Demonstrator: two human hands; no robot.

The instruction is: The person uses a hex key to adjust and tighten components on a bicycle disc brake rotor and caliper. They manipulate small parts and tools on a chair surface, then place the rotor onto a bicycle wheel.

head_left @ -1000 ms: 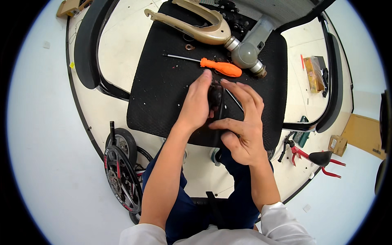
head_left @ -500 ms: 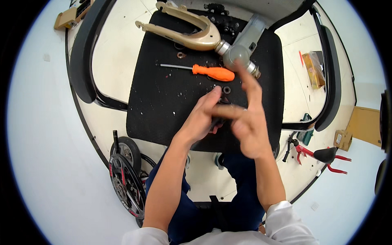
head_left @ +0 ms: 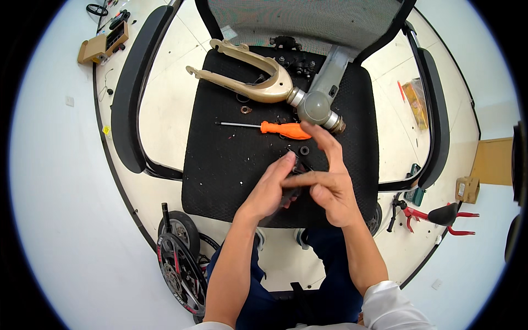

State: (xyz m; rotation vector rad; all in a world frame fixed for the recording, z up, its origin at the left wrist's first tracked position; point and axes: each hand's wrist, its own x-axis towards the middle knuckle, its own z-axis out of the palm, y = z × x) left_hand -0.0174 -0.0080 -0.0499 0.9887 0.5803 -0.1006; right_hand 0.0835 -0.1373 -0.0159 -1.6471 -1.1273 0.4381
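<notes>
My left hand [head_left: 265,192] is closed around a small dark part [head_left: 297,165], mostly hidden by the fingers, over the seat's front half. Beside it my right hand [head_left: 340,199] has its fingers apart. One finger reaches left across the dark part, and another points up toward the screwdriver handle. The screwdriver [head_left: 281,130], orange-handled, lies on the black chair seat [head_left: 212,181]. Just beyond my hands sits a small black ring-shaped part [head_left: 304,150]. A beige bicycle fork [head_left: 268,94] rests farther back, joined to a grey frame piece [head_left: 315,106].
Several small black parts [head_left: 300,67] lie near the mesh backrest. Black armrests [head_left: 127,93] flank the seat. Wheels [head_left: 179,269] stand at lower left. On the floor at right are a red frame-like item with a black saddle [head_left: 442,215] and a cardboard box [head_left: 467,190].
The view has shifted, so the chair and its parts appear lower. My left hand keeps the dark part; my right hand's fingers still extend across and above it.
</notes>
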